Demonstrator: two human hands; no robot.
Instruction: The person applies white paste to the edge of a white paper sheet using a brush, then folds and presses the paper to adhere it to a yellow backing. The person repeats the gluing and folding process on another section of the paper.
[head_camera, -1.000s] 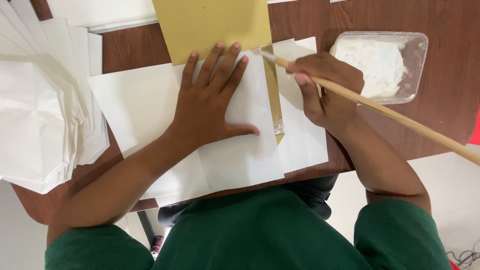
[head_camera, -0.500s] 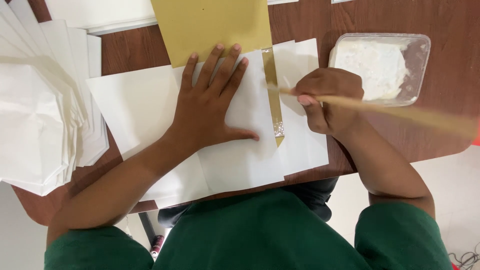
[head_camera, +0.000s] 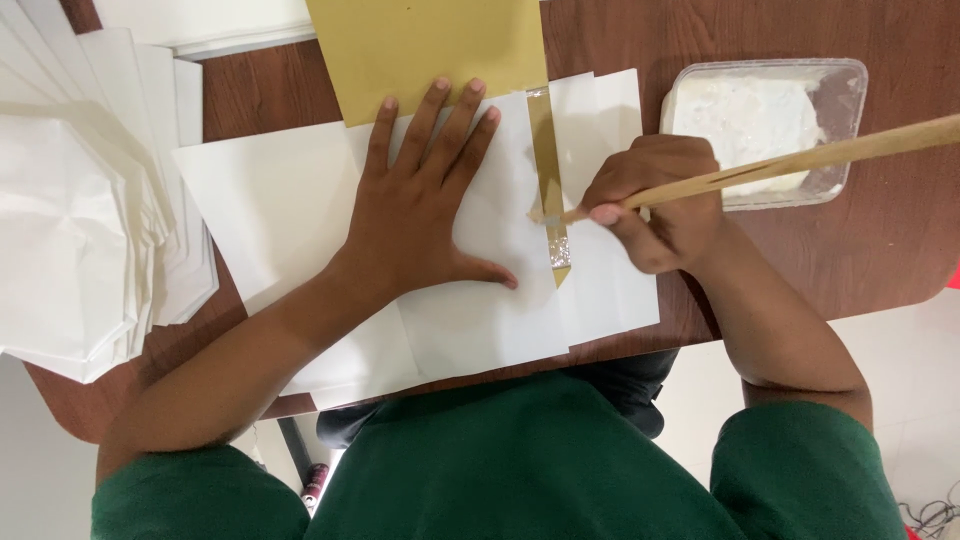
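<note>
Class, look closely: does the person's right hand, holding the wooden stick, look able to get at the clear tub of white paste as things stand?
Probably yes. The right hand sits just beside the clear tub, which is open-topped, and nothing lies between them; the wooden stick already crosses over it.

The paper sheets (head_camera: 300, 190) are plain white, the envelope (head_camera: 430, 50) and its narrow strip (head_camera: 545, 150) mustard yellow. The stick (head_camera: 800, 160) is pale tan, the paste (head_camera: 745, 120) in the clear tray (head_camera: 850, 80) white. The surface (head_camera: 850, 260) is reddish-brown wood grain; the shirt (head_camera: 520, 470) is dark green.
</note>
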